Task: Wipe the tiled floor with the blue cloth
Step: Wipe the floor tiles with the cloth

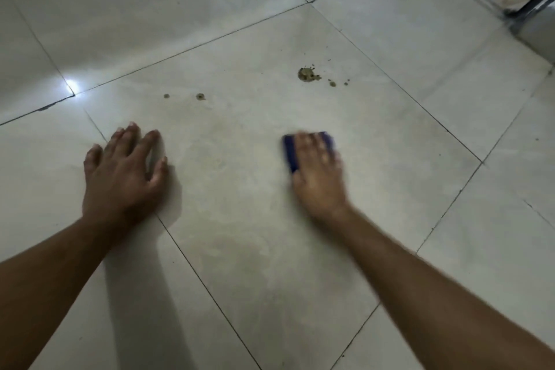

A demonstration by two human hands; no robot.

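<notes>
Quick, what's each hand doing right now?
Left hand: open, fingers spread, resting flat on the tiled floor, holding nothing.
Right hand: open, pressing the blue cloth flat onto the floor; motion-blurred.

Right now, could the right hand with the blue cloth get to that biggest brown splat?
Probably yes: the right hand presses the blue cloth flat, and only bare tile separates it from the brown splat ahead.

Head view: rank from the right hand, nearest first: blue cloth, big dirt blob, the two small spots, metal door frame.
1. blue cloth, under the right hand.
2. big dirt blob, straight ahead.
3. two small spots, ahead and left.
4. metal door frame, far upper right corner.
</notes>
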